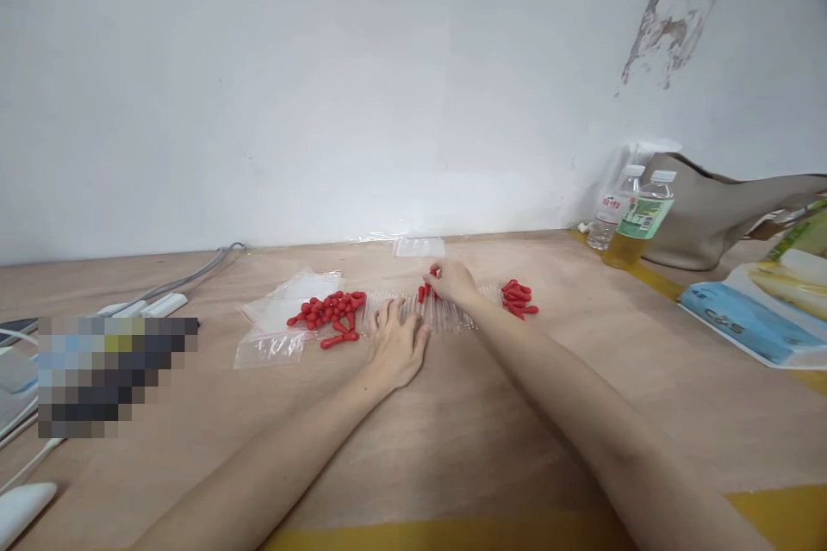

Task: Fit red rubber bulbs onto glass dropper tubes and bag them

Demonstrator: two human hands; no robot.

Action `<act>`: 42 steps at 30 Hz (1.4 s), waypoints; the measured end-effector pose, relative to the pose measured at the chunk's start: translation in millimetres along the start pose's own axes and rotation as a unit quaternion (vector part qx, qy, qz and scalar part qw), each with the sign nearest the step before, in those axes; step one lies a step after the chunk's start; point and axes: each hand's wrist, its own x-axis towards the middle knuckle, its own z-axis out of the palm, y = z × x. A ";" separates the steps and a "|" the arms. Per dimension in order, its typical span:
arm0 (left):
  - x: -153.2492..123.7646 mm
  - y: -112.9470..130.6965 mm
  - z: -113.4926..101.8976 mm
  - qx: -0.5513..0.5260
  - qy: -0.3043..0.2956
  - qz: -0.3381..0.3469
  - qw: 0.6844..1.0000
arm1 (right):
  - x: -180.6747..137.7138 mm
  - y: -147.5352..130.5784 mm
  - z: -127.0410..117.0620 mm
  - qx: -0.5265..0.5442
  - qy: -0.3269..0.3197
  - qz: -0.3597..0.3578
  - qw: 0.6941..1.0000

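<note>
Left hand (397,344): resting, fingers spread, on clear tubes (445,320), gripping nothing visible.
Right hand (452,282): fingers pinching one red bulb (437,273) above the tubes.
Loose red bulbs (329,310): lying beside both ends of the tube row.
Blue packet (762,323) (far right): displaying "C&S".

The table (413,456) bears clear tubes (447,317) and red bulbs (331,306).

PLACE: makeshift workroom, possibly in a home | wooden table (452,439) | scuffed white wall (362,86) | drink bottles (643,219) | tissue pack (743,323)
</note>
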 end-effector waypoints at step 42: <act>25.5 7.6 5.1 0.034 -0.035 0.116 0.992 | -103.7 106.7 -83.7 -0.079 0.119 -0.087 0.986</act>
